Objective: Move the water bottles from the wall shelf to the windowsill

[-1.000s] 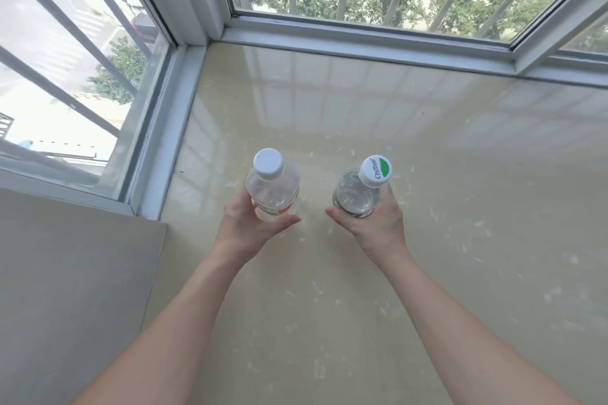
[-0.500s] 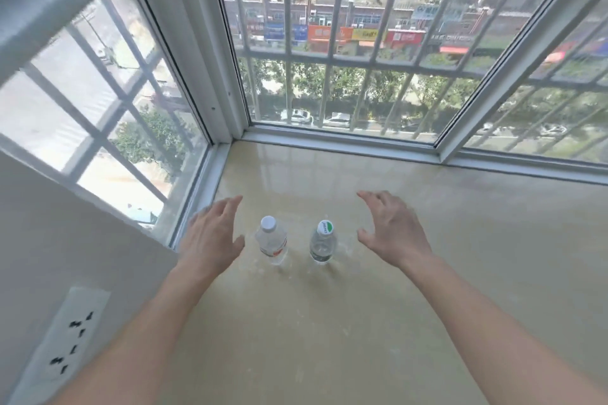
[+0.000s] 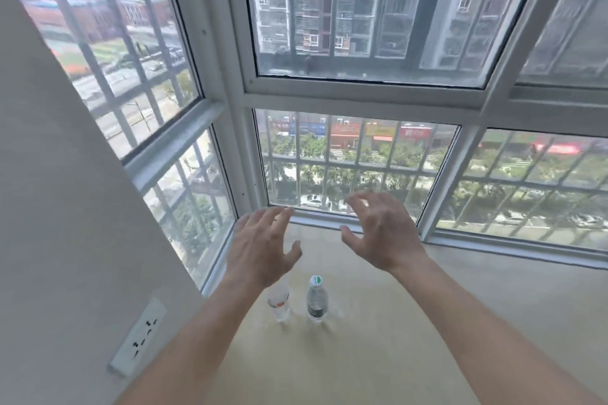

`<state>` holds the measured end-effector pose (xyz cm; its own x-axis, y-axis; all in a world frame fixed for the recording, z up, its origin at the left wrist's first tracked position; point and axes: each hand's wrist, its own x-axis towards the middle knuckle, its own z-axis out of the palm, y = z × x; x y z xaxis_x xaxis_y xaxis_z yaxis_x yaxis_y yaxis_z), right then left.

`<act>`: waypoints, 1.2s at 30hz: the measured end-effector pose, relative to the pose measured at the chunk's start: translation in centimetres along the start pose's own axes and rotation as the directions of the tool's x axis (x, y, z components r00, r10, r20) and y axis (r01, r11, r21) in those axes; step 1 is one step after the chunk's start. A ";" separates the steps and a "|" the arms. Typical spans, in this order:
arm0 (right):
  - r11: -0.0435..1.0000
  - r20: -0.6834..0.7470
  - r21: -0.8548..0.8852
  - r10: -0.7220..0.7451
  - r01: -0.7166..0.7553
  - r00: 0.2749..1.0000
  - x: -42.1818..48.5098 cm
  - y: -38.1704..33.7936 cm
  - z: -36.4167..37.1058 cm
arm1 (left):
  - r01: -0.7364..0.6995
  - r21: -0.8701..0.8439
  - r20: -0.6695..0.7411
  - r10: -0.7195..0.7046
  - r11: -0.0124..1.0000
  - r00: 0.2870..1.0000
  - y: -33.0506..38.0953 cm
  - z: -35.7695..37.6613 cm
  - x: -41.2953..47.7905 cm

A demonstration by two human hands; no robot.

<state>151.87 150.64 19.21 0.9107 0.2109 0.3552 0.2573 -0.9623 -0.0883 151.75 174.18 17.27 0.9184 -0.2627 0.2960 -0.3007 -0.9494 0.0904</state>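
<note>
Two clear water bottles stand upright side by side on the beige windowsill [image 3: 378, 355]. The left bottle [image 3: 279, 304] has a red label, and my left wrist hides its cap. The right bottle [image 3: 316, 301] has a white cap with a green mark. My left hand [image 3: 260, 246] hovers above the left bottle with its fingers spread and holds nothing. My right hand [image 3: 381, 233] is raised further right, fingers loosely bent and apart, also holding nothing. Neither hand touches a bottle.
White-framed bay windows [image 3: 362, 95] with outside bars close the sill at the back and left. A grey wall [image 3: 65, 240] with a white socket plate [image 3: 138, 345] stands at the left. The sill stretches wide to the right of the bottles.
Both hands let go of the bottles, which now stand on the sill. The hands have risen and spread, and my view has tilted up toward the windows.
</note>
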 end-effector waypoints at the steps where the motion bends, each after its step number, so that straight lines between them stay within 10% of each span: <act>1: 1.000 0.007 -0.013 -0.009 0.009 1.000 -0.4 0.1 -0.6 | -0.003 0.011 -0.002 0.003 1.000 1.000 0.4 -0.4 -0.2; 15: 0.931 -0.139 -0.058 0.351 -0.361 0.926 -11.3 4.2 -6.1 | -0.289 -0.099 -0.056 0.284 0.952 0.957 10.4 -1.3 1.0; 26: 0.492 -0.211 -0.213 0.821 -0.844 0.531 -29.4 1.6 -10.6 | -0.726 -0.333 -0.103 0.742 0.601 0.662 23.2 0.6 -4.5; 36: 0.141 -0.345 -0.245 0.912 -0.959 0.222 -43.4 -3.3 -14.7 | -0.867 -0.431 -0.180 0.918 0.248 0.353 33.1 -0.8 -13.3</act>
<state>106.75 142.11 17.72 0.3253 -0.8901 0.3193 -0.9166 -0.3798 -0.1250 129.36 146.36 17.08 0.0013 -0.9335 0.3586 -0.9822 0.0661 0.1756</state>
